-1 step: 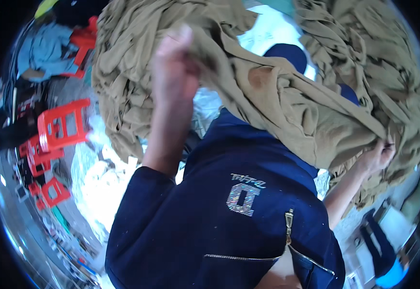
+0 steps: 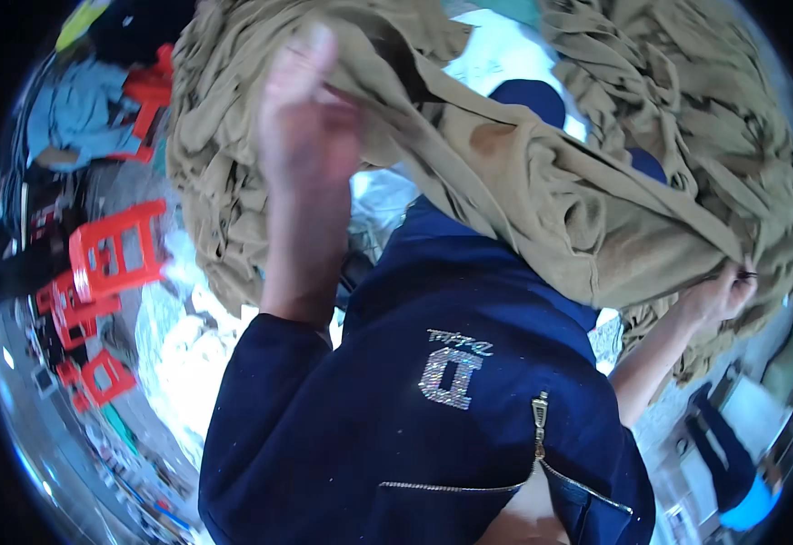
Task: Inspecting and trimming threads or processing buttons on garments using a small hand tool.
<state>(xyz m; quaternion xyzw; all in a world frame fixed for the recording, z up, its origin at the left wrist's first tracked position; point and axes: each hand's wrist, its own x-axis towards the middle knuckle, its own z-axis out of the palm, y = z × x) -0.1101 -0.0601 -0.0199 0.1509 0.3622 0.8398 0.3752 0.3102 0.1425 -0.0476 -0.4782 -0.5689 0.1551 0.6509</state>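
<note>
A tan cloth garment (image 2: 551,195) is stretched across my lap between both hands, with a darker brown patch near its middle. My left hand (image 2: 310,123), raised at the upper left and smeared by motion, is closed on one end of it, thumb up. At the right, my right hand (image 2: 728,291) pinches the other end near its edge. A small dark object (image 2: 747,275) shows at those fingertips, too small to name.
Large heaps of the same tan cloth lie at the left (image 2: 219,173) and right (image 2: 714,118). Red plastic stools (image 2: 119,250) stand at the far left, with white material in clear plastic (image 2: 192,354) beside me. Another person (image 2: 733,472) is at the lower right.
My left hand has shifted left, and my right hand slightly right. The cloth between them is drawn a little wider.
</note>
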